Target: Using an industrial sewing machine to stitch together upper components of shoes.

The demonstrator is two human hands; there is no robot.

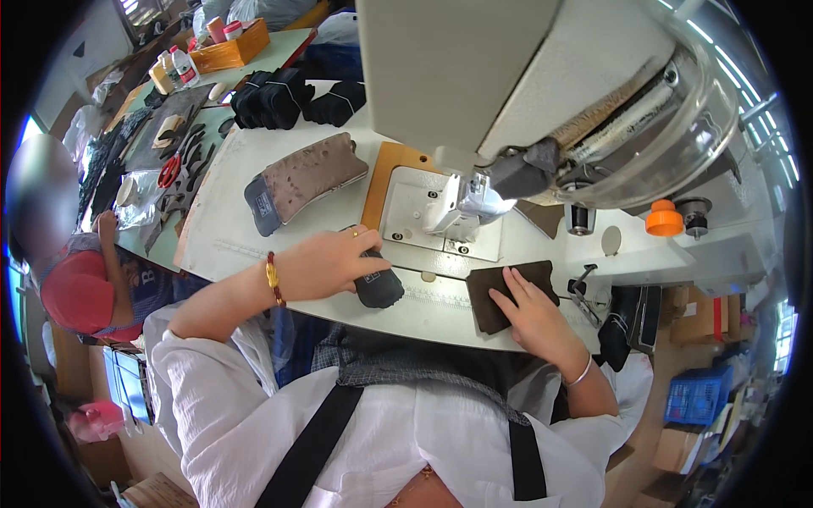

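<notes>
My left hand [343, 264] has its fingers wrapped over a small dark grey bundle of cut pieces [381, 290], which bears a pale printed mark. The bundle rests at the front of the white sewing table [237, 212]. To the right, my right hand [540, 317] lies with fingers stretched out on a dark brown flat piece [484, 292] near the table's front edge; whether it is one layer or several I cannot tell. Between and beyond the hands stands the sewing machine's presser foot [457, 216], over a metal plate [406, 203]. Farther left lies a stack of brown pieces with dark grey ends [309, 179].
The machine head [461, 68] overhangs the table. Tied black bundles [271, 97] lie at the back left. On a green side table are red scissors [169, 172], bottles [184, 68] and an orange box [230, 51]. A person in red [85, 292] sits at the left.
</notes>
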